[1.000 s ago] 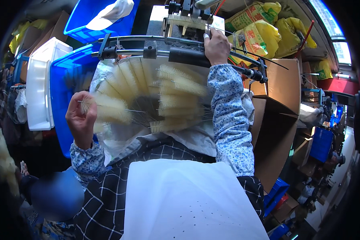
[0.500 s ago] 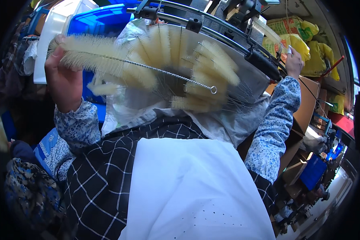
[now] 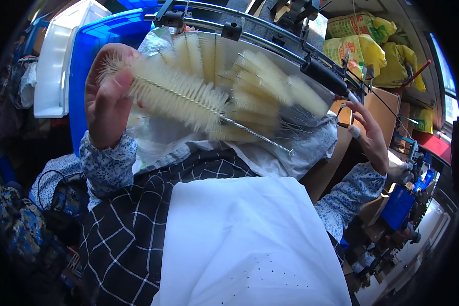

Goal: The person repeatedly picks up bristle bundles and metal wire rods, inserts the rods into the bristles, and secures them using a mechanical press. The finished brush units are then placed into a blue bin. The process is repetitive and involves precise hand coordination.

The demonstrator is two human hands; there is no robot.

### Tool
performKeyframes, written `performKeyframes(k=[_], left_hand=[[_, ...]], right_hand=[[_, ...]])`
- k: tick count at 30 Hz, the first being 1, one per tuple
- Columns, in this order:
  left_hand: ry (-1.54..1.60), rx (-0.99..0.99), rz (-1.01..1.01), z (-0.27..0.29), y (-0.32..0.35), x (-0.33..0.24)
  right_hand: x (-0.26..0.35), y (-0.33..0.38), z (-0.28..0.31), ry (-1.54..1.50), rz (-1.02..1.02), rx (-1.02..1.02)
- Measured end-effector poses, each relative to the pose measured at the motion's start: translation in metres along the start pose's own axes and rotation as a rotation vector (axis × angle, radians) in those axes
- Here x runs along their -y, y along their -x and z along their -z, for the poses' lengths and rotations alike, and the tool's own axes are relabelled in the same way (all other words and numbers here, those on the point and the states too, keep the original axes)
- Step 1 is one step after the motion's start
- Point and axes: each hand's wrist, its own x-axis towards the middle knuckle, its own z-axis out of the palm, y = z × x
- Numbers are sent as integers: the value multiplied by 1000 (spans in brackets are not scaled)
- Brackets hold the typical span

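Observation:
My left hand (image 3: 107, 99) is closed on the bristled tip of a bottle brush (image 3: 181, 97), its cream bristles set on a twisted wire stem. The stem points right and toward me, ending in a small loop. Beneath and beyond it lies a heap of similar brushes (image 3: 257, 76), with another brush (image 3: 308, 96) at its right edge. My right hand (image 3: 371, 140) is empty, fingers apart, with white wrapping on the thumb and a fingertip. It is near the end of a black handle (image 3: 324, 75) on a metal frame.
Metal rails (image 3: 260, 38) with black clamps cross beyond the heap. A blue bin (image 3: 79, 76) and a white bin (image 3: 51, 86) stand at left. Cardboard boxes (image 3: 380, 109) and yellow sacks (image 3: 362, 51) are at right. White cloth (image 3: 239, 219) covers my lap.
My right hand has come down toward me, its fingers now spread. My left hand has moved right and slightly nearer with the brush. A brush now shows at the heap's right edge.

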Motion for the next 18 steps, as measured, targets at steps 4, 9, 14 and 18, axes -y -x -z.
performKeyframes(k=[4,9,14,18], left_hand=[[-227,209,-273,-60,-2,31],[-442,362,-295,-78,8,43],[-956,-46,-176,-22,11,17],[-1304,9,-136,12,9,31]], right_hand=[[55,-28,-64,-116,336,310],[85,-47,-132,-629,170,357],[27,-108,-88,150,376,-632],[-56,-145,-49,643,2,-862]])
